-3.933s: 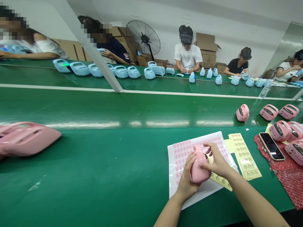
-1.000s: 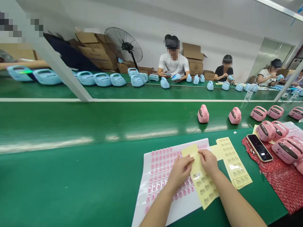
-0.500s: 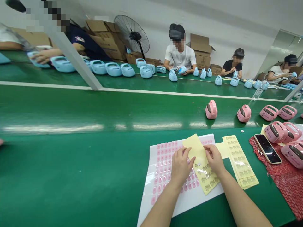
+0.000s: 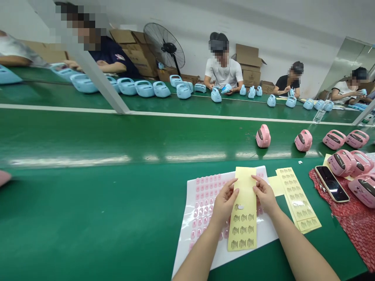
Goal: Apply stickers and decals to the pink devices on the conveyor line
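A yellow sticker sheet [image 4: 245, 183] with rows of small printed labels on its lower part stands between my two hands. My left hand [image 4: 225, 201] pinches its left edge, thumb and fingers closed on it. On the opposite edge my right hand [image 4: 265, 193] has its thumb and fingertips closed at the paper. A small whitish piece [image 4: 240, 207] lies on the sheet above the printed rows. Beneath is a white sheet [image 4: 187, 218] bearing rows of pink oval stickers, partly covered by my hands and the yellow sheet.
More yellow label sheets [image 4: 295, 195] lie to the right, beside a phone [image 4: 332, 184] on red bubble wrap [image 4: 351, 230]. Several pink handled devices [image 4: 263, 136] stand along the raised green ledge. Across it, people work among light-blue devices [image 4: 145, 89]; a bottle [image 4: 319, 115] lies slanted there.
The yellow sheet has turned from a slant to nearly upright between my hands. My left hand has shifted slightly. A person at the far left has leaned back from the blue devices.
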The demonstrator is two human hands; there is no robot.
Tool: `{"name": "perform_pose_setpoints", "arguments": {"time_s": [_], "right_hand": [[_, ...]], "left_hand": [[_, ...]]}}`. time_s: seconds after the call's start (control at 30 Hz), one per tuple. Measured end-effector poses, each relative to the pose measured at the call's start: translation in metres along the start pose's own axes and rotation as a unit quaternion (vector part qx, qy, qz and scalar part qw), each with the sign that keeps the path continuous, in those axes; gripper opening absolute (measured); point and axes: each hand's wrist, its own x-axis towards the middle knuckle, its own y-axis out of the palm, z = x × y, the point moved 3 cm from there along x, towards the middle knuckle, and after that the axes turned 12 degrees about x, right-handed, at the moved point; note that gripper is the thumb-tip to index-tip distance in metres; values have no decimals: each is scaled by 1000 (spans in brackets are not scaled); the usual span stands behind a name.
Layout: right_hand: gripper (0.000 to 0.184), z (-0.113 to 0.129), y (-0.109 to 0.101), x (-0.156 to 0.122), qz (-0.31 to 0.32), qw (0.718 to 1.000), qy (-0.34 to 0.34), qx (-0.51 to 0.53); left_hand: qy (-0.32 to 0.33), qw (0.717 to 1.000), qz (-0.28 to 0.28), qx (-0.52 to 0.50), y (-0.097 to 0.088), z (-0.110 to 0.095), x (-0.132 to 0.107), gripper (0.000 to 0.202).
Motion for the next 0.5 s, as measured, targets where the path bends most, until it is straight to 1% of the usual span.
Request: {"name": "perform_pose_setpoints", "arguments": {"time_s": [0.07,0.17,0.23,0.33,0.43,0.5], "right_hand": [[38,1,1,-1,11,999,26,21],[43,1,4,-2,43,996,49,63],[47,1,6,-4,67,993,52,82],[51,1,8,-5,90,991,53,79],[49,-1,8,-4,89,993,44,66],[47,-3,8,-3,83,994,33,65]], "left_hand": [[-39,998,39,-30,2,-1,-3,54],[-57,997,43,-26,2,-1,-5,55],[-52,997,41,-24,2,-2,-5,57],[-38,998,43,-22,3,-2,-5,63],[-22,999,40,-20,3,-2,-4,63],[-11,1000,19,-14,2,-2,-3,57]]}}
